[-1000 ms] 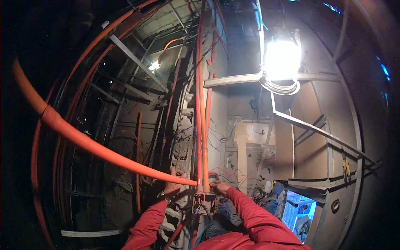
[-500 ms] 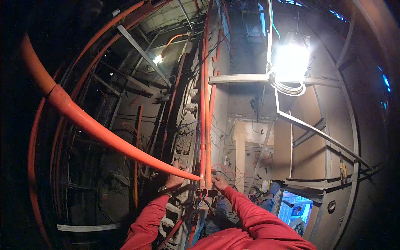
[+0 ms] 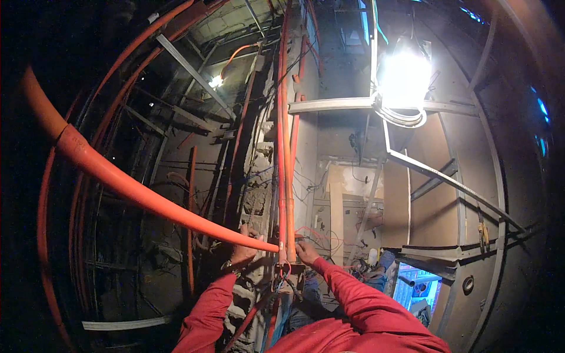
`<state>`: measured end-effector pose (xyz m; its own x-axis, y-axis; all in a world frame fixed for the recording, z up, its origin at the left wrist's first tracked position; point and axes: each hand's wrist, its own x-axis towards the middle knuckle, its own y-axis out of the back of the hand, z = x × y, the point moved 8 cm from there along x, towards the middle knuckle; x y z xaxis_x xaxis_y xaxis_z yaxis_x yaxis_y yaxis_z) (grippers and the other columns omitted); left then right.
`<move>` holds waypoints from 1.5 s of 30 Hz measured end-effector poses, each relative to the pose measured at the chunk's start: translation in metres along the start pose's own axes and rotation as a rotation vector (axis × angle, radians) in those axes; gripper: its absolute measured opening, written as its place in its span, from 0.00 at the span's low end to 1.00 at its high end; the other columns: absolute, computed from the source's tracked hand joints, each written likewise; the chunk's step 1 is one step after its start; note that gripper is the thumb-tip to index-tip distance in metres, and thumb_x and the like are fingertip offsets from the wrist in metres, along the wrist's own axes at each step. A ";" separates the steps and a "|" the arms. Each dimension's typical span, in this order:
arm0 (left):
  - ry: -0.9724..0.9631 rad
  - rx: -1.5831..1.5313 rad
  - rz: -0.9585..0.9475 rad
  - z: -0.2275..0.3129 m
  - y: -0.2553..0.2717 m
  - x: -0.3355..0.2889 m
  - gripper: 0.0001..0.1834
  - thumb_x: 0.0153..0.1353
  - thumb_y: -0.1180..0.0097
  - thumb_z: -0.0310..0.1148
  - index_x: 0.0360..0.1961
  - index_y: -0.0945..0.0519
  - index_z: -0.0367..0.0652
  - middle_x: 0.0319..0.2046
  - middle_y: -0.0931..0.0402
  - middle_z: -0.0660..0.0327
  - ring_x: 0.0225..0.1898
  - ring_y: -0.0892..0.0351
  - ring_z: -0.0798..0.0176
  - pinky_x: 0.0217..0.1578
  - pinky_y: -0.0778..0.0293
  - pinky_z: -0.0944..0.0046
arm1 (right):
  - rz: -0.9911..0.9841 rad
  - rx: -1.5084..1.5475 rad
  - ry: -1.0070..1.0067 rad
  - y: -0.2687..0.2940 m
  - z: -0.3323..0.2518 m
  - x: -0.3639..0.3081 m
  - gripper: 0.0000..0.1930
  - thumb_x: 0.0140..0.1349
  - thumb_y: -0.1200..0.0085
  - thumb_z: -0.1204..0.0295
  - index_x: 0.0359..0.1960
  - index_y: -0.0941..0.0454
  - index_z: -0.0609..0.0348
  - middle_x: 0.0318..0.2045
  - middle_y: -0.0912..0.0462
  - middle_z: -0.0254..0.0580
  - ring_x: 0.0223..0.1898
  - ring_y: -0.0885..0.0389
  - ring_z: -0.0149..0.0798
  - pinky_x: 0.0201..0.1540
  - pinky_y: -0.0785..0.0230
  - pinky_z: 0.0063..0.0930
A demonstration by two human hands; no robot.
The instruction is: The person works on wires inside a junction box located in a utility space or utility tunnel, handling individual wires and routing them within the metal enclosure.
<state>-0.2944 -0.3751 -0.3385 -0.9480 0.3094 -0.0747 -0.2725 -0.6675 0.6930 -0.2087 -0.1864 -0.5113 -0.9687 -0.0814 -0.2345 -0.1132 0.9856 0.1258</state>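
A thick orange pipe (image 3: 159,203) runs from the upper left to the middle, its near end beside two upright orange pipes (image 3: 286,223). My left hand (image 3: 241,255), with a watch at the wrist, reaches under the thick pipe over the rough wall top. Its curled fingertips show beyond the pipe; what they close on is hidden. To the right of the upright pipes, my right hand (image 3: 306,253) has its fingers bent against the right-hand pipe's lower part. Just below the pipe ends, a rusty metal box (image 3: 290,276) has several loose wires (image 3: 282,285) coming out.
A broken block wall (image 3: 256,203) stands along the middle. At the upper right hangs a bright work lamp (image 3: 405,79) by a pale metal bar (image 3: 332,105). A slanting metal profile (image 3: 453,185) crosses the right side. At the lower right is a blue-lit opening (image 3: 421,288).
The whole view has shifted slightly, so the things sit a little further left. Both hands stay at the same places by the pipes.
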 end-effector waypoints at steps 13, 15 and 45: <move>-0.011 0.010 -0.027 0.017 -0.008 0.021 0.19 0.59 0.39 0.33 0.46 0.33 0.37 0.33 0.28 0.57 0.32 0.26 0.62 0.35 0.28 0.60 | 0.074 -0.067 0.120 0.020 0.087 -0.087 0.19 0.70 0.60 0.63 0.56 0.28 0.58 0.52 0.22 0.52 0.52 0.23 0.54 0.53 0.31 0.42; 0.037 -0.071 0.019 -0.004 0.001 0.006 0.22 0.60 0.39 0.31 0.50 0.36 0.37 0.34 0.28 0.58 0.31 0.25 0.64 0.31 0.27 0.62 | -0.112 -0.213 0.023 0.001 0.041 -0.063 0.17 0.70 0.60 0.63 0.52 0.26 0.58 0.44 0.20 0.53 0.45 0.22 0.60 0.46 0.30 0.47; 0.009 0.040 -0.046 0.041 -0.009 0.001 0.24 0.64 0.43 0.32 0.55 0.41 0.37 0.40 0.30 0.58 0.39 0.26 0.66 0.39 0.27 0.65 | -0.172 -0.263 -0.010 0.070 0.088 -0.104 0.15 0.71 0.63 0.58 0.46 0.27 0.52 0.36 0.20 0.52 0.40 0.22 0.57 0.42 0.31 0.46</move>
<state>-0.2864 -0.3406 -0.3155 -0.9360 0.3331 -0.1140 -0.3097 -0.6251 0.7165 -0.0964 -0.0957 -0.5625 -0.9283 -0.2406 -0.2835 -0.3296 0.8853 0.3281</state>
